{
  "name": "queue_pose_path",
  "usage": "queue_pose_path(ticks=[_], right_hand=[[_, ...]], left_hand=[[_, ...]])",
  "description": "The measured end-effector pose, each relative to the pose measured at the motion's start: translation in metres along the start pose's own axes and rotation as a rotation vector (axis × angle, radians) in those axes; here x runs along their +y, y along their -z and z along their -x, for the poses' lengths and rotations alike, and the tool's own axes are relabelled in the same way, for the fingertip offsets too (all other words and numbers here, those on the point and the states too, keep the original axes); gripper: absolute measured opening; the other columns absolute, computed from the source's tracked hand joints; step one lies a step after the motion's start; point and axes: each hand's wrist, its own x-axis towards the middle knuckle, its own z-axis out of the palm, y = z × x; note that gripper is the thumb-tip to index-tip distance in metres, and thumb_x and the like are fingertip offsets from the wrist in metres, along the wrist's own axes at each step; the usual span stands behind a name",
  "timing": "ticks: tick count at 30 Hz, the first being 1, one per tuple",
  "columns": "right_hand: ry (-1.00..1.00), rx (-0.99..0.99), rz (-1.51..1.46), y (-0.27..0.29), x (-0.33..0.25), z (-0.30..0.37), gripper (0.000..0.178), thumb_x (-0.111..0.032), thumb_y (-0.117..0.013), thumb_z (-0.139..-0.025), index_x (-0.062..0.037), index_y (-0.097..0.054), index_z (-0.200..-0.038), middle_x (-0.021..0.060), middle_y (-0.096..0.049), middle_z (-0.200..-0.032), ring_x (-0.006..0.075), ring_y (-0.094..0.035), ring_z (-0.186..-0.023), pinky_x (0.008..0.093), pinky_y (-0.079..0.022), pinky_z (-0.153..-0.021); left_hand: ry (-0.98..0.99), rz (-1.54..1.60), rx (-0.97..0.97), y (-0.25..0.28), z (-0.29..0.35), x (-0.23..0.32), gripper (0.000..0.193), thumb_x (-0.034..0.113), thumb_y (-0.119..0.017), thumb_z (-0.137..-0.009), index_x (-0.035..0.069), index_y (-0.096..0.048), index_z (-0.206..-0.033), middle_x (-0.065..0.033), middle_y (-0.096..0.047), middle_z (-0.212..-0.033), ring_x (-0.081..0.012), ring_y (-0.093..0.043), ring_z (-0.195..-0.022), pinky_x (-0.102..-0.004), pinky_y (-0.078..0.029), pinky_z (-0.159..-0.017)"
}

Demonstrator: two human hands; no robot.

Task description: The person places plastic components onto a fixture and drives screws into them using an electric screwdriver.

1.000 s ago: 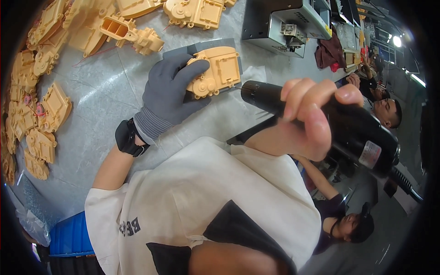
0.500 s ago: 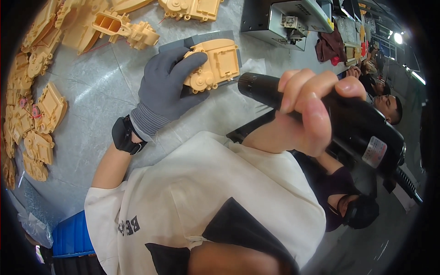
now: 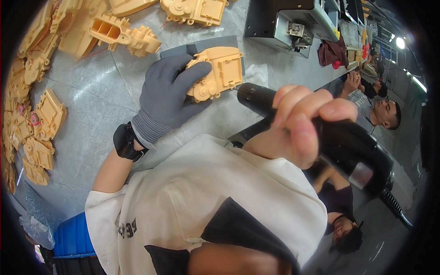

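Observation:
My left hand (image 3: 167, 94), in a grey glove, grips a tan plastic housing (image 3: 229, 68) by its left side, fingers over the top. Under the housing lies a dark grey block (image 3: 183, 49), partly covered by the hand. My bare right hand (image 3: 305, 117) is wrapped round a black corded electric screwdriver (image 3: 357, 151). The tool's nose points left, and its thin bit comes up against the lower right corner of the housing. Whether a screw sits at the tip is too small to tell.
Many tan housings (image 3: 41, 153) lie along the left of the grey table (image 3: 98, 137); more (image 3: 195, 11) are at the far side. A metal machine (image 3: 288, 27) stands far right. A blue bin (image 3: 73, 236) is at lower left. Other people (image 3: 382, 112) sit at the right.
The screwdriver's rear end has swung a little down and left with my right hand. The housing, still in my left hand, has shifted slightly right and down in the picture.

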Motion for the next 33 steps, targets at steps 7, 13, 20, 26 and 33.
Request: queue_pose_path(ticks=[7,13,20,26,33], right_hand=[[-0.032,0.227,-0.17,0.027,-0.007,-0.001,0.041,0.0,-0.051,-0.073,-0.0045,-0.039,-0.112,0.0076,-0.05,-0.069,0.0194,-0.051,-0.051,0.0391,-0.044,-0.057],[0.247,0.634,0.108,0.093,-0.008,-0.06,0.036,0.008,-0.054,-0.065,-0.0002,-0.047,-0.099,0.0087,-0.05,-0.061,0.0186,-0.052,-0.047,0.0313,-0.047,-0.056],[0.042,0.553,0.332,0.07,0.009,-0.051,0.033,0.008,-0.056,-0.065,0.0003,-0.046,-0.095,0.008,-0.047,-0.061,0.0202,-0.049,-0.047,0.036,-0.044,-0.057],[0.106,0.034,-0.211,0.004,-0.026,0.008,0.039,0.004,-0.053,-0.075,-0.0045,-0.036,-0.109,0.0091,-0.051,-0.067,0.0199,-0.051,-0.053,0.0378,-0.043,-0.056],[0.027,-0.171,-0.128,-0.03,-0.025,0.003,0.042,-0.003,-0.055,-0.078,-0.0078,-0.035,-0.115,0.0066,-0.05,-0.07,0.0181,-0.05,-0.056,0.0358,-0.041,-0.063]], left_hand=[[-0.021,-0.047,-0.034,0.004,0.001,0.005,0.071,0.02,-0.08,-0.057,0.012,-0.047,-0.12,-0.014,-0.049,-0.116,-0.0309,-0.051,-0.099,-0.039,-0.041,-0.085],[-0.016,-0.041,-0.014,0.001,0.0,0.005,0.072,0.022,-0.08,-0.057,0.011,-0.048,-0.12,-0.0146,-0.049,-0.117,-0.0308,-0.051,-0.103,-0.0393,-0.041,-0.087],[0.011,-0.009,-0.021,0.003,-0.001,0.007,0.073,0.026,-0.079,-0.06,0.01,-0.045,-0.122,-0.0154,-0.048,-0.121,-0.0307,-0.05,-0.106,-0.04,-0.041,-0.089],[-0.019,-0.031,0.02,0.005,-0.002,0.006,0.069,0.027,-0.077,-0.059,0.013,-0.047,-0.12,-0.009,-0.048,-0.112,-0.0283,-0.048,-0.105,-0.0395,-0.039,-0.089],[-0.065,-0.056,0.04,0.006,-0.001,0.001,0.074,0.027,-0.078,-0.057,0.014,-0.044,-0.121,-0.0089,-0.047,-0.112,-0.0289,-0.048,-0.105,-0.0408,-0.04,-0.088]])
